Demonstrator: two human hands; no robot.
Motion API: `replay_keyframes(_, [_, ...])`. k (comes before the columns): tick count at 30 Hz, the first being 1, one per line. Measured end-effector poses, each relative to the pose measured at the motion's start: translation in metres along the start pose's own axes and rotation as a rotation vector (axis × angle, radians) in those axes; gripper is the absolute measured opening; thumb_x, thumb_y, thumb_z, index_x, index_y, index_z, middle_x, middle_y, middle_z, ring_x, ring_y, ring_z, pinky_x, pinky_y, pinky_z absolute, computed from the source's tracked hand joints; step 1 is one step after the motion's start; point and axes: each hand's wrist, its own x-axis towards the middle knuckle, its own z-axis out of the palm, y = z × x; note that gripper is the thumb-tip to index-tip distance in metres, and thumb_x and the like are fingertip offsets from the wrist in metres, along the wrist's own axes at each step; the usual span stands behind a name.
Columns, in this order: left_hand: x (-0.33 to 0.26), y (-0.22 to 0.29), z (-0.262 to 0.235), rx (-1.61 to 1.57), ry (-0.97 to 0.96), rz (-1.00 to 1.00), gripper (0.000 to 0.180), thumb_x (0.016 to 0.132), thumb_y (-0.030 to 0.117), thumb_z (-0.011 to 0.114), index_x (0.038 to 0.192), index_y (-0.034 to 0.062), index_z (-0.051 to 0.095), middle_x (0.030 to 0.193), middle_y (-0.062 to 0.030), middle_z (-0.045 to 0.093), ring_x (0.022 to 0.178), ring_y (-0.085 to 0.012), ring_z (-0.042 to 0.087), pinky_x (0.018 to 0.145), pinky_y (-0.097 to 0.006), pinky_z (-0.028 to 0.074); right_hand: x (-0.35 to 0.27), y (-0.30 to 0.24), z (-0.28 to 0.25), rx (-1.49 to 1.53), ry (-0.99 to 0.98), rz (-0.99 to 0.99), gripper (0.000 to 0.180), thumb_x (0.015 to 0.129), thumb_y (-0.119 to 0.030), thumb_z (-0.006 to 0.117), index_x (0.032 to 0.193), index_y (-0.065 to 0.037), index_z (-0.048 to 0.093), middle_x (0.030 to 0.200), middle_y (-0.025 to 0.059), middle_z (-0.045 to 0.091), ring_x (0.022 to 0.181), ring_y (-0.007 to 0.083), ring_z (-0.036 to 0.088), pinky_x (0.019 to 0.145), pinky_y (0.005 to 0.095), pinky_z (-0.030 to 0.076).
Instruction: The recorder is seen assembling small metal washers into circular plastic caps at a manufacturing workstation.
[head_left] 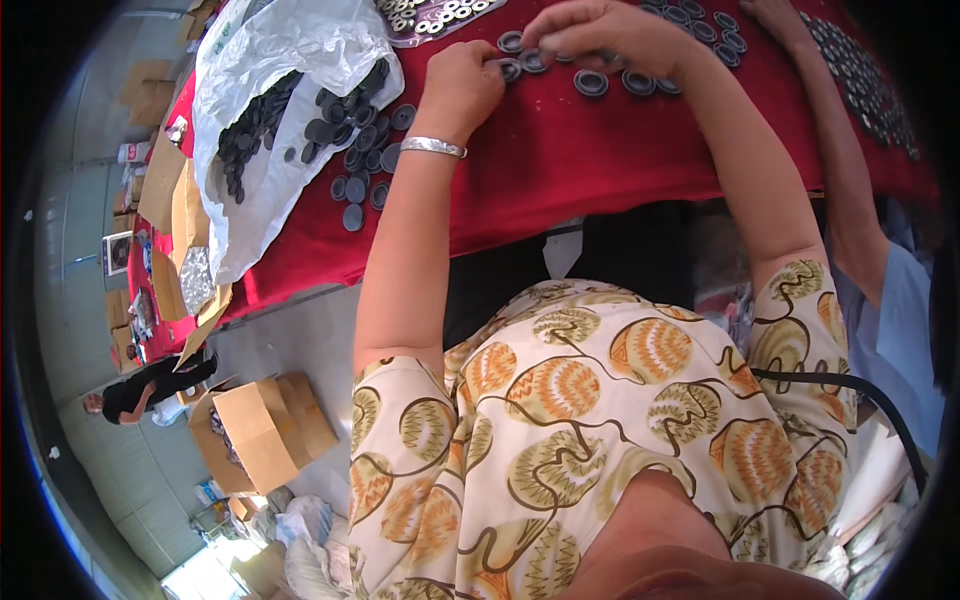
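My left hand (465,85), a silver bracelet at its wrist, is closed on the edge of a dark grey round cap (509,70) on the red cloth. Beside it my right hand (600,38) is bent over the cloth with curled fingers, slightly blurred; what they hold, if anything, is hidden. Another round cap (532,62) lies between my two hands. Under and right of my right hand are more ring-rimmed caps (590,83). Past my left forearm, loose grey discs (354,190) spill from a white plastic bag (300,40).
A clear bag of small pale rings (430,18) lies at the far edge. Another person's arm (840,150) reaches in at right, near rows of small dark pieces (865,85). Cardboard boxes (255,435) stand on the floor at left, where a person in black (150,390) is visible.
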Motion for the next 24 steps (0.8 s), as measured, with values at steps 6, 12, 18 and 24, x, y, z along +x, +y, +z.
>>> replay_keyframes(6, [-0.016, -0.005, -0.019, -0.845, 0.058, -0.098, 0.023, 0.091, 0.002, 0.051, 0.108, -0.0026, 0.066, 0.103, -0.0095, 0.069, 0.078, -0.015, 0.068, 0.07, -0.025, 0.055, -0.004, 0.028, -0.013, -0.275, -0.076, -0.517, 0.022, 0.09, -0.011, 0.061, 0.11, -0.001, 0.064, 0.082, 0.003, 0.061, 0.057, 0.0076, 0.051, 0.048, 0.024, 0.04])
replay_keyframes(12, [-0.044, -0.039, -0.051, -0.173, 0.013, -0.099, 0.024, 0.085, 0.018, 0.064, 0.105, 0.0037, 0.068, 0.094, -0.0146, 0.069, 0.08, -0.0231, 0.068, 0.07, -0.034, 0.053, 0.004, 0.013, -0.016, -0.47, 0.336, -0.113, 0.019, 0.091, -0.008, 0.059, 0.107, -0.002, 0.065, 0.076, 0.0017, 0.059, 0.054, 0.0078, 0.05, 0.047, 0.0245, 0.04])
replay_keyframes(18, [-0.047, -0.012, -0.014, 0.151, 0.055, 0.16, 0.034, 0.077, 0.024, 0.072, 0.104, 0.0047, 0.064, 0.09, -0.0178, 0.062, 0.088, -0.0365, 0.062, 0.077, -0.043, 0.05, 0.003, 0.007, -0.001, -0.268, 0.201, -0.088, 0.018, 0.091, -0.012, 0.061, 0.106, -0.002, 0.064, 0.078, -0.0001, 0.06, 0.058, 0.0074, 0.049, 0.051, 0.0221, 0.038])
replay_keyframes(24, [-0.033, 0.009, 0.011, -0.122, 0.2, 0.292, 0.036, 0.077, 0.02, 0.075, 0.107, 0.0041, 0.064, 0.087, -0.0153, 0.063, 0.077, -0.0318, 0.062, 0.069, -0.038, 0.051, 0.011, 0.024, 0.012, -0.665, 0.17, -0.192, 0.024, 0.088, -0.015, 0.063, 0.108, -0.002, 0.063, 0.087, 0.0067, 0.063, 0.073, 0.0165, 0.056, 0.065, 0.0279, 0.044])
